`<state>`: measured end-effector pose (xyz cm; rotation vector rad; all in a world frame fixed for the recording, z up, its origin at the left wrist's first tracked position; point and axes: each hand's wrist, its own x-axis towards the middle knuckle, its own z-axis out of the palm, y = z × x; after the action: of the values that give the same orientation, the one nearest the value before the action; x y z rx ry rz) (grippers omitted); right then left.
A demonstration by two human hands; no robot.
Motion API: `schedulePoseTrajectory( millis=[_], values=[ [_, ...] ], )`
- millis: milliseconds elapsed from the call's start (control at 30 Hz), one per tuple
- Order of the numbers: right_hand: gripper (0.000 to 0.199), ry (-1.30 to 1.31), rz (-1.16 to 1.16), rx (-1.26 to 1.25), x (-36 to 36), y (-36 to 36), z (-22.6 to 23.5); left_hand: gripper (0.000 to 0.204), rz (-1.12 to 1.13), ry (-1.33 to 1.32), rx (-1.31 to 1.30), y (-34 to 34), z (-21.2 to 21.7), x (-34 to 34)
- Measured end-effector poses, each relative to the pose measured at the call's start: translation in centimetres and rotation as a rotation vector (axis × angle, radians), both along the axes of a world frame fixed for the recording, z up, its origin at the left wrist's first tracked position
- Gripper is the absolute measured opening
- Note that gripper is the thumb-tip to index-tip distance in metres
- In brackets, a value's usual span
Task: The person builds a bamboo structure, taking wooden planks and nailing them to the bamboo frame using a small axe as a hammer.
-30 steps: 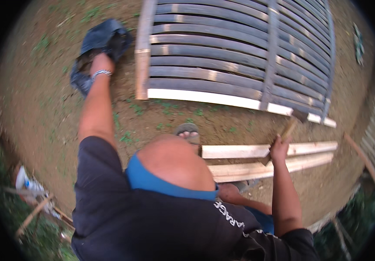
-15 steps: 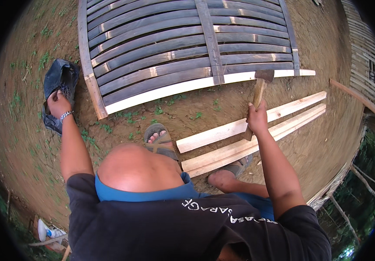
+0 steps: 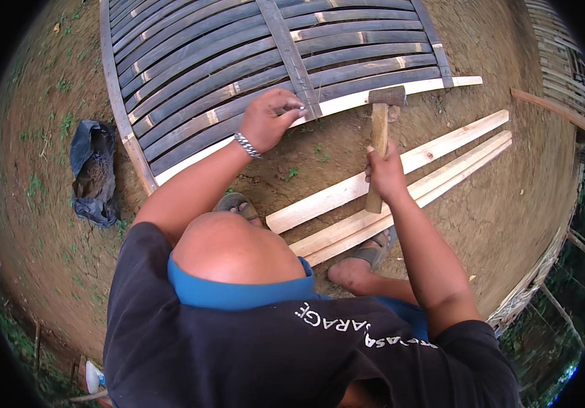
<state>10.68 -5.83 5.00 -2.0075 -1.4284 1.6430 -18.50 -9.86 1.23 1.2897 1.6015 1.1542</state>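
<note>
My left hand, with a metal chain bracelet on its wrist, is pinched closed on what looks like a thin nail, mostly hidden by the fingers. It hovers at the near edge of a dark slatted bamboo panel, beside the foot of the panel's middle crosspiece. A pale wooden strip runs along that edge. My right hand is wrapped round the wooden handle of a hammer. The hammer's rusty head is up, near the pale strip and right of my left hand.
A black plastic bag with small dark metal pieces, seemingly nails, lies open on the dirt at left. Pale planks lie between the panel and my sandalled feet. Bamboo slats and a reddish board are at far right.
My left hand has come out of the black bag and moved right to the panel's near edge. The hammer has shifted slightly left and its head has turned. The view has shifted a little.
</note>
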Motion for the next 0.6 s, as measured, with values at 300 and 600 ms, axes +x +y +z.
schedulePoseTrajectory(
  millis=[300,600],
  values=[
    [0.043,0.090,0.082,-0.066,1.1,-4.1,2.2,0.011,-0.007,0.353,0.027,1.2,-3.6,3.2],
    [0.049,-0.088,0.389,0.115,1.4,-5.5,2.3,0.008,0.008,0.403,0.087,1.2,-4.0,3.3]
  ],
)
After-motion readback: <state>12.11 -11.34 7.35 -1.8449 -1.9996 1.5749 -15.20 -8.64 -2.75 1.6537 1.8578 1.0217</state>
